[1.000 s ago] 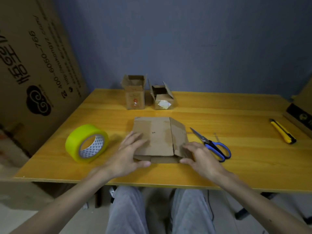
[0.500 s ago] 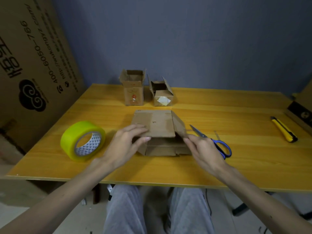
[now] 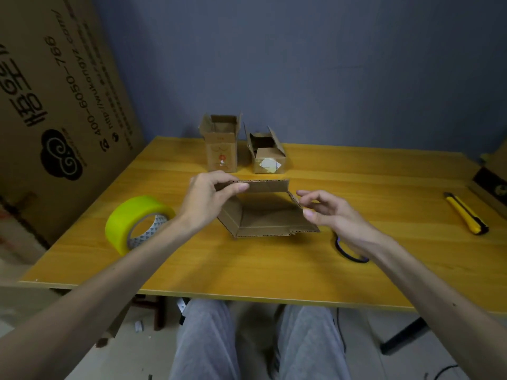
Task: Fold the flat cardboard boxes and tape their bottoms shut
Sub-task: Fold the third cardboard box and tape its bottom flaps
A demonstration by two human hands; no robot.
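At the middle of a yellow wooden tabletop [image 3: 356, 270], seen from a head-worn camera looking down, a small cardboard box [image 3: 263, 218] lies on its side, part-opened from flat into a slanted tube with its hollow facing the viewer. The person's hands are apart, one at each end of it. The left hand [image 3: 205, 198] pinches the raised upper panel at its left end, thumb in front and fingers behind. The right hand [image 3: 334, 215] sits at the right edge with its fingers loosely curved around the corner; whether it grips the cardboard or only touches it cannot be told.

A roll of yellow tape [image 3: 137, 223] stands on edge to the left of the box, near it but apart, with no strip pulled free. Black-handled scissors [image 3: 348, 253] lie mostly hidden under the right wrist. A yellow utility knife [image 3: 466, 215] rests far to the right.

At the back of the tabletop, two more boxes stand upright with their top flaps open: a tall box [image 3: 221, 152] and a short box [image 3: 267, 157] just beside it. These look already folded; their bottoms are out of sight, so taping cannot be confirmed.

Judging by this, the third box is at an early stage: it has yet to be squared up, have its bottom flaps folded in, and be taped.
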